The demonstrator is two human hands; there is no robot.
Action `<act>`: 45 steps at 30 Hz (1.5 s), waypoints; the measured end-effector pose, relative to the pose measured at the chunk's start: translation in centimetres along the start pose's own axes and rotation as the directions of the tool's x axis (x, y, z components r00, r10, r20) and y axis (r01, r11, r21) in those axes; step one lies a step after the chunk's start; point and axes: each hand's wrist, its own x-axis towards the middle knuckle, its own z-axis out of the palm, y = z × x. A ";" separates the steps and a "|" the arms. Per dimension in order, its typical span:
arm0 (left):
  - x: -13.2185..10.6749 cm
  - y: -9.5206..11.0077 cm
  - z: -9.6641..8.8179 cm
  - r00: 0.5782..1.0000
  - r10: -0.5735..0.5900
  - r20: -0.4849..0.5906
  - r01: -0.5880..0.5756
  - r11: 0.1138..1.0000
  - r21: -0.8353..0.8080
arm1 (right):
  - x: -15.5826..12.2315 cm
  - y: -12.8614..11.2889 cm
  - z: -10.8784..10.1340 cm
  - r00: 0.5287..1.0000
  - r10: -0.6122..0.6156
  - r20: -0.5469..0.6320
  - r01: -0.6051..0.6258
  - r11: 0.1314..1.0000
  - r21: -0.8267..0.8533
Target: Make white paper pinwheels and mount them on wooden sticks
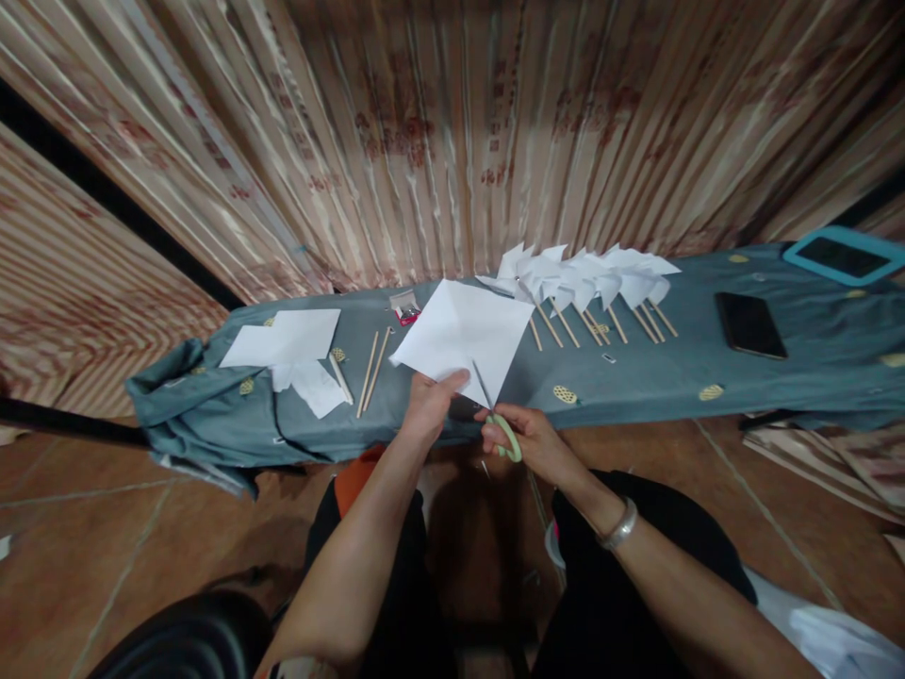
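Observation:
My left hand grips a square sheet of white paper near its lower corner, thumb on top. The sheet is turned like a diamond and held above the table's near edge. In my right hand is a pair of scissors with light green handles. Their blades reach over the paper at its lower corner, pointing away from me. Several white paper pinwheels on wooden sticks lie in an overlapping row, beyond and right of the sheet.
Left on the green cloth lie more white sheets, paper scraps, loose wooden sticks and a small red box. At right are a black phone and a blue-framed tablet. Behind the table hangs a curtain.

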 end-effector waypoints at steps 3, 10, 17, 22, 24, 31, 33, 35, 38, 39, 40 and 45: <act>-0.1 -0.1 0.1 1.000 -0.006 0.005 0.006 1.000 -0.001 | 0.1 -0.1 -0.1 1.000 -0.005 -0.006 0.005 1.000 -0.010; 0.0 -0.1 0.0 1.000 -0.009 0.003 0.009 1.000 -0.005 | 0.3 0.2 -0.4 1.000 0.023 0.001 -0.023 1.000 -0.021; -0.1 -0.5 -0.1 1.000 -0.005 0.027 0.004 1.000 0.029 | 0.4 0.6 -0.4 1.000 -0.007 -0.019 0.006 1.000 -0.016; -0.2 -0.4 0.0 1.000 -0.007 0.024 0.006 1.000 0.027 | 0.4 0.5 -0.3 0.999 -0.008 -0.031 0.008 1.000 -0.006; -0.2 -0.4 0.0 1.000 -0.010 0.026 0.009 1.000 0.028 | 0.4 0.4 -0.2 0.999 -0.005 -0.037 0.005 1.000 -0.003; -0.4 -0.5 0.2 0.999 0.005 0.042 -0.006 1.000 0.029 | 0.3 -0.2 -0.3 0.999 -0.014 -0.036 0.013 1.000 -0.025; -0.4 -0.5 0.2 0.999 0.007 0.039 -0.008 1.000 0.026 | 0.3 -0.1 -0.3 0.999 -0.019 -0.044 0.017 0.999 -0.034; -0.3 -0.6 0.2 0.999 0.011 0.035 -0.012 1.000 0.026 | 0.3 -0.1 -0.3 0.998 -0.024 -0.054 0.022 0.999 -0.040; -0.2 -0.7 0.2 0.999 0.009 0.046 -0.011 0.999 0.030 | 0.2 0.1 -0.2 0.998 -0.031 -0.062 0.029 0.999 -0.044; -0.2 -0.8 0.2 0.999 0.007 0.049 -0.009 0.999 0.033 | 0.2 0.1 -0.2 0.997 -0.036 -0.066 0.033 0.999 -0.042; -0.2 -0.8 0.2 0.999 0.005 0.048 -0.007 0.999 0.035 | 0.2 0.1 -0.2 0.997 -0.041 -0.071 0.038 0.998 -0.041; -0.3 -0.7 0.3 0.999 0.009 0.035 -0.010 0.999 0.036 | 0.2 -0.2 -0.3 0.998 -0.015 -0.068 0.014 1.000 -0.018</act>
